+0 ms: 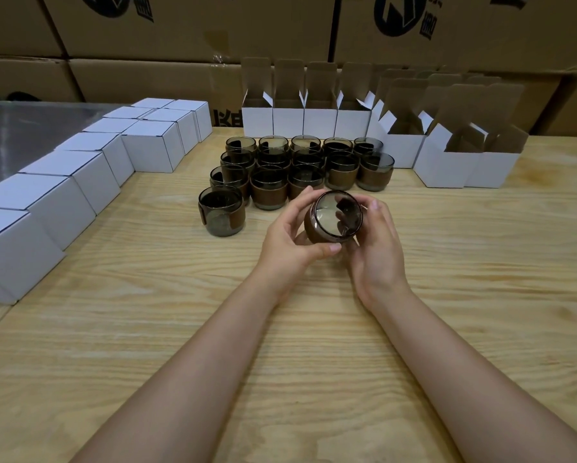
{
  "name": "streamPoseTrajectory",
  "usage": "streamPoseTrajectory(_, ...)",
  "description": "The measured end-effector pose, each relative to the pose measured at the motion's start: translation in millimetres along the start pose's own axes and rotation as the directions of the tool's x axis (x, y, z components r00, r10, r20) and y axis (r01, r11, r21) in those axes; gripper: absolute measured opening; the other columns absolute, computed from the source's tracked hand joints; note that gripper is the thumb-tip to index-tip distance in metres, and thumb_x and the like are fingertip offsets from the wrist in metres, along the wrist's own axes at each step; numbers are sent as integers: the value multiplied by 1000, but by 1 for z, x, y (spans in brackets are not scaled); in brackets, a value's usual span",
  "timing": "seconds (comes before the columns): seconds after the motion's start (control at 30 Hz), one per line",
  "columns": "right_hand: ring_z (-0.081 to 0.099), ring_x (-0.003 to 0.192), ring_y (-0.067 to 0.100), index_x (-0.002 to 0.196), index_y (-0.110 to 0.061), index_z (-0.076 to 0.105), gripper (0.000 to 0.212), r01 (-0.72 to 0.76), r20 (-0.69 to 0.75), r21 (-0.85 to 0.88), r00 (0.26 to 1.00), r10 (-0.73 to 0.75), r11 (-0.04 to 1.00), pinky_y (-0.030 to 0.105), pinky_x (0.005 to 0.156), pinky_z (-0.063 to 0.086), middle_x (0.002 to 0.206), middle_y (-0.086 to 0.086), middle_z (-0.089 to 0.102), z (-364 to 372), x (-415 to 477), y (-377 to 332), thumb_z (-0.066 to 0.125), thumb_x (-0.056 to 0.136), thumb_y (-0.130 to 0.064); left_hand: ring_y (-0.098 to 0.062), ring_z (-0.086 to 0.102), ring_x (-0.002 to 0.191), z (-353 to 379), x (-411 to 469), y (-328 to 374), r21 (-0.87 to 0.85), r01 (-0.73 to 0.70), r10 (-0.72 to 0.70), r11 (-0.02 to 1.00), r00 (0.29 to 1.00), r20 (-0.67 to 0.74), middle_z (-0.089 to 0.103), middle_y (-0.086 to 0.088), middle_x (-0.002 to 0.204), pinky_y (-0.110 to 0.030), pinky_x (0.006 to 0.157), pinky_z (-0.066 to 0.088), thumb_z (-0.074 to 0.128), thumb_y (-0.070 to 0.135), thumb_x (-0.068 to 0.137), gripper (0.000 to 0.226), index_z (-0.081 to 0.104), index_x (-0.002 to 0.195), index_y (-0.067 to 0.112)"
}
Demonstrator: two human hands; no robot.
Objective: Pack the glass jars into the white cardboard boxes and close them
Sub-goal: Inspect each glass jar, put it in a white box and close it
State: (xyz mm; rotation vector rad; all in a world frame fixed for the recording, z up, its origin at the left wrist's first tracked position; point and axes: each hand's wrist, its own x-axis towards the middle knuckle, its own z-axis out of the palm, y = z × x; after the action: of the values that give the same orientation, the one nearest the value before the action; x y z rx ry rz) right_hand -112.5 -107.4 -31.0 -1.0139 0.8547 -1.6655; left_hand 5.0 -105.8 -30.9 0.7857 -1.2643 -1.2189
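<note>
Both hands share one grip: the left hand point(292, 238) curls round the near-left side of a glass jar point(337, 218), thumb under its brown sleeve and fingers over the top, while the right hand point(379, 252) cups its right side. The jar is held just above the worktop point(280, 329), in front of the cluster of unpacked jars point(270, 192). It is tipped over, so its axis runs from the base, away from the person, up to the open mouth facing the camera.

The open white boxes point(444, 168) stand beyond and to the right with their flaps up, well apart from the jar. The right hand is nearer to them. As I judge it, the jar has to be swung upright and carried forward and right to drop into one. The closed boxes point(80, 168) line the left edge, away from that path
</note>
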Motion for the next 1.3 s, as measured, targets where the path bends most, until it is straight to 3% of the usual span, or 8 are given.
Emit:
streamPoseTrajectory(0.3, 60, 104, 23, 93, -12, 55, 21, 24, 43, 115, 999, -29, 993, 44, 93, 47, 107, 11, 63, 1, -2, -3, 36, 101, -15, -14, 46, 133, 2, -2, -2, 50, -2, 2, 999, 1000, 13, 50, 9, 135, -42, 111, 39, 70, -29, 58, 80, 56, 110, 30)
streamPoseTrajectory(0.53, 62, 100, 16, 91, -10, 55, 21, 32, 69, 101, 997, -39, 994, 30, 85, 51, 107, 9, 64, 1, -2, -3, 36, 101, -10, -16, 47, 131, 5, -3, 2, 53, 27, -26, 998, 1000, -10, 47, -1, 140, -42, 110, 39, 64, -34, 59, 78, 49, 110, 23)
streamPoseTrajectory(0.73, 63, 104, 6, 109, -22, 61, 27, 5, 128, -106, 992, 8, 994, 21, 85, 49, 107, -7, 69, 1, -4, -1, 35, 103, -17, -13, 55, 121, 4, -2, 1, 92, 35, -27, 995, 995, -93, 56, -7, 131, -28, 104, 45, 70, -20, 71, 71, 47, 128, 16)
streamPoseTrajectory(0.83, 53, 124, 12, 123, -28, 54, 27, -23, 114, -278, 992, 57, 960, 35, 107, 41, 129, -2, 60, 1, -3, 4, 36, 103, -27, 0, 55, 114, 5, 0, 0, 221, 46, -17, 974, 991, -131, 55, 0, 130, -20, 102, 43, 70, -8, 79, 64, 44, 130, 22)
streamPoseTrajectory(0.93, 45, 132, 14, 139, -22, 44, 39, -61, 95, -373, 990, 103, 926, 41, 113, 34, 140, 0, 51, 0, -2, 8, 37, 102, -32, -11, 46, 128, 6, 2, -5, 407, 94, -34, 909, 988, -153, 48, -1, 139, -25, 110, 35, 67, 4, 87, 69, 33, 145, 18)
streamPoseTrajectory(1.07, 42, 130, 4, 144, -21, 40, 45, -51, 123, -470, 985, 123, 881, 27, 112, 31, 143, -5, 47, 0, -1, 11, 39, 101, -36, -17, 32, 140, 5, 5, -9, 570, 152, -56, 808, 982, -183, 35, -4, 151, -27, 115, 24, 63, 15, 91, 76, 17, 152, 15)
streamPoseTrajectory(1.2, 47, 99, -28, 125, -38, 48, 27, -48, 161, -499, 976, 148, 865, -2, 85, 35, 111, -34, 51, -1, -1, 12, 45, 100, -28, -18, 21, 145, 3, 7, -10, 603, 206, -82, 771, 971, -226, 26, -4, 157, -26, 114, 17, 60, 16, 94, 79, 9, 154, 13)
streamPoseTrajectory(1.3, 53, 105, -18, 120, -35, 54, 26, -44, 196, -498, 967, 162, 866, 3, 87, 39, 115, -24, 58, -4, 1, 12, 49, 99, -20, -17, 22, 145, 1, 8, -10, 568, 245, -91, 786, 954, -285, 26, -4, 157, -25, 115, 18, 59, 14, 94, 78, 10, 154, 14)
